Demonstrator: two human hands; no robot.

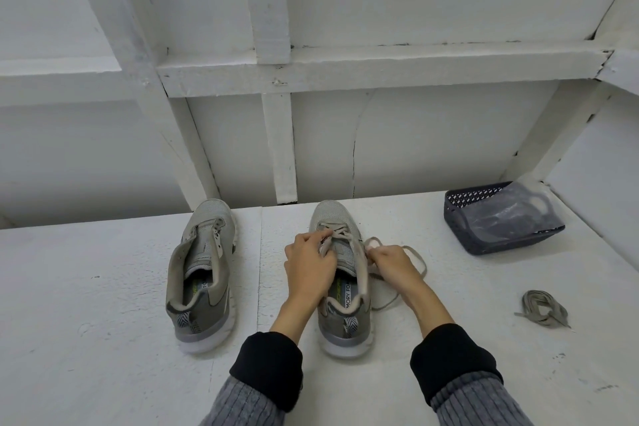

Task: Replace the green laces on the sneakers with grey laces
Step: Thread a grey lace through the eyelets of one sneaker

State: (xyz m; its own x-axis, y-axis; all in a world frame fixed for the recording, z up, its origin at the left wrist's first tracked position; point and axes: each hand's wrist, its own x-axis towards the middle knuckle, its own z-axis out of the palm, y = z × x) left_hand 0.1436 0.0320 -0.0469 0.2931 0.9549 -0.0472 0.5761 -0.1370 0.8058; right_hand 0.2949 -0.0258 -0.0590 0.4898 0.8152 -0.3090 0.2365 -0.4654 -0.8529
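Note:
Two grey sneakers stand on a white surface, toes pointing away from me. The left sneaker has no lace in its eyelets. The right sneaker carries a grey lace threaded through its front eyelets, with the loose end looping onto the surface at its right. My left hand pinches the lace at the shoe's left eyelet row. My right hand grips the lace beside the shoe's right side. A second grey lace lies bundled at the right.
A dark perforated basket holding a clear plastic bag sits tilted at the back right. A white framed wall rises right behind the shoes. Bare white surface spreads to the left and front.

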